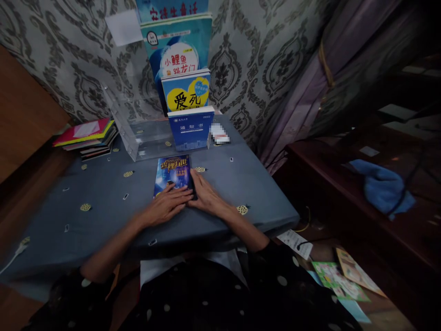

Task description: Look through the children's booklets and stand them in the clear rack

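A blue and purple book (174,172) with gold lettering lies face up on the cloth-covered table. My left hand (169,202) rests flat across its lower part, fingers stretched out and covering part of the cover. Against its right edge lies my right hand (206,194), fingers extended along the side and the thumb near the lower corner. Behind the book stands a clear tiered display rack (126,128). Upright in its right side are a blue booklet (191,131), a yellow and blue book (188,94), a teal book (179,46) and another blue book (172,8) at the top.
A stack of colourful thin books (87,138) sits at the table's left back. The grey-blue tablecloth (103,230) has a pineapple pattern. On the right are a dark red cabinet (330,184) with a blue cloth (382,186), and booklets (341,280) on the floor.
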A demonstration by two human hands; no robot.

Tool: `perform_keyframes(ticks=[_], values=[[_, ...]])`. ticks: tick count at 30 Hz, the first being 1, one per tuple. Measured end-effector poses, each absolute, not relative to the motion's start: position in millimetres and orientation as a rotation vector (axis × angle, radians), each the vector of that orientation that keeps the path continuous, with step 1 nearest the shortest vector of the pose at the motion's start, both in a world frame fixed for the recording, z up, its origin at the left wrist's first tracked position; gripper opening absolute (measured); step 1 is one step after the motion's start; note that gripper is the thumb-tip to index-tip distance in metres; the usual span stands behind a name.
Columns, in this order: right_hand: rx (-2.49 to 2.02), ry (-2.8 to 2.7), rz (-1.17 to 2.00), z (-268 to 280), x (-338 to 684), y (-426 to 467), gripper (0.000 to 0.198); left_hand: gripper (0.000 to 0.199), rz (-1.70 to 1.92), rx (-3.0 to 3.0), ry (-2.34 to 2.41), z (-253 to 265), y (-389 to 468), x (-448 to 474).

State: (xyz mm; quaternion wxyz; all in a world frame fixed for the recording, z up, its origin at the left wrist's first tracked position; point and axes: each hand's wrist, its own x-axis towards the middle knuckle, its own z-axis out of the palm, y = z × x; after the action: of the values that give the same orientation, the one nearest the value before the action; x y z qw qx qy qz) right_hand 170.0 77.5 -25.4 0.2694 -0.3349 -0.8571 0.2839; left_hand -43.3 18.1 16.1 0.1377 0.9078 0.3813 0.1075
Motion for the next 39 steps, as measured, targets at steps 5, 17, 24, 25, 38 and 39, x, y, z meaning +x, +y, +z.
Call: perform_keyframes(ticks=[5,17,24,25,38,39], values=[[-0.967,-2.361,0.729,-22,170,77,0.109,0.048,0.313,2.686,1.273,9,-10,-48],[-0.954,-2.489,0.605,-19,173,76,0.092,0.06,0.265,2.42,1.614,10,-16,-75],[-1.02,-2.503,0.599,-9,172,74,0.082,0.064,0.227,2.3,1.721,10,50,-80],[-1.018,-2.502,0.608,-8,173,74,0.082,0.065,0.236,2.302,1.729,9,60,-80],[-1.246,-2.54,0.607,21,150,92,0.067,0.056,0.726,2.24,2.125,-31,96,-75],[-1.28,-2.534,0.605,22,145,95,0.066,0.056,0.739,2.251,2.135,-32,96,-76]])
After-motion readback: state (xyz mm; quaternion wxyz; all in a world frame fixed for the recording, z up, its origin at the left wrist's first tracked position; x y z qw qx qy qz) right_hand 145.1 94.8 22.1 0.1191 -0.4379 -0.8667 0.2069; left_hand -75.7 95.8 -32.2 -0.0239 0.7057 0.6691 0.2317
